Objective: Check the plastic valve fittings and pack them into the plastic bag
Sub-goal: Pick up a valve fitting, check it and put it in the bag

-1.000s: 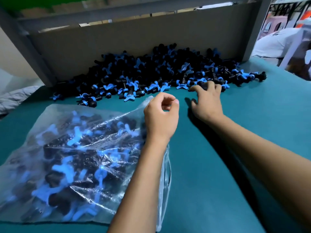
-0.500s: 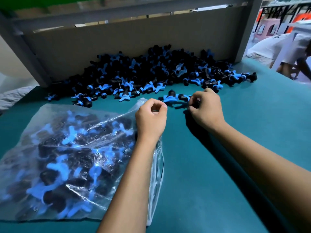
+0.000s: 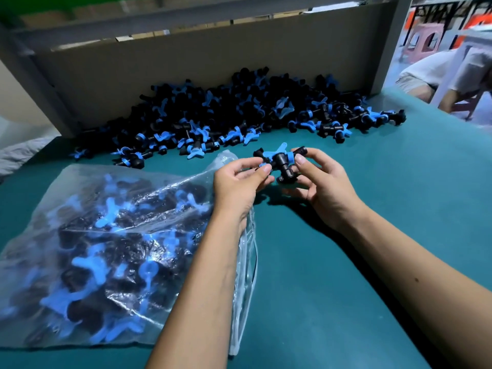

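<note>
Both hands meet above the teal tabletop, holding black-and-blue valve fittings between them. The left hand pinches the left end with thumb and fingers; the right hand grips the right side, fingers curled around it. The plastic bag, already holding many fittings, lies just left of the hands. The loose pile sits farther back against a cardboard wall.

Held fittings: black plastic valve fittings with blue winged handles, raised above the bench.
Loose pile: same fittings, heaped along the far edge.
Bag: clear plastic bag, part-filled, lying flat at the near-left.
</note>
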Demonstrator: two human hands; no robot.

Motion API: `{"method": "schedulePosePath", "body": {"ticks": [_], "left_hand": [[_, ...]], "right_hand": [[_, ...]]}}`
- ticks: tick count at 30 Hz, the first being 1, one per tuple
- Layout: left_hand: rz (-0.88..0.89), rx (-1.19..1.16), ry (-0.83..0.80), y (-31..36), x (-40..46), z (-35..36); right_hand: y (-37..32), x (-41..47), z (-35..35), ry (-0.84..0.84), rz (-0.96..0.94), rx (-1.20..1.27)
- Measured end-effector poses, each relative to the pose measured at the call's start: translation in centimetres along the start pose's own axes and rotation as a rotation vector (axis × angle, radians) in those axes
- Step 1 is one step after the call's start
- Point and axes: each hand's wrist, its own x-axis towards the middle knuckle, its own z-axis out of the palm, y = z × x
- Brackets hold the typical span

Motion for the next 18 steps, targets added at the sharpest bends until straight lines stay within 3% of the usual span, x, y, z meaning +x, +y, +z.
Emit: {"method": "schedulePosePath", "body": {"ticks": [3, 7, 10, 15, 18], "left_hand": [[0.004, 0.021, 0.004, 0.2, 0.0, -0.3], [0.010, 0.087, -0.025, 0.3, -0.1, -0.6], [0.009, 0.094, -0.019, 0.3, -0.2, -0.5], [0.003, 0.008, 0.045, 0.9, 0.4, -1.1], [0.004, 0.028, 0.024, 0.9, 0.3, -1.3]], "right_hand": [[0.3, -0.1, 0.3, 0.074, -0.106, -0.163], [0.6, 0.0, 0.2, 0.070, -0.107, -0.249], [0.7, 0.1, 0.3, 0.108, -0.106, -0.255], [0.5, 0.5, 0.0, 0.310, -0.112, -0.125], [0.6, 0.6, -0.2, 0.281, -0.106, -0.136]]}}
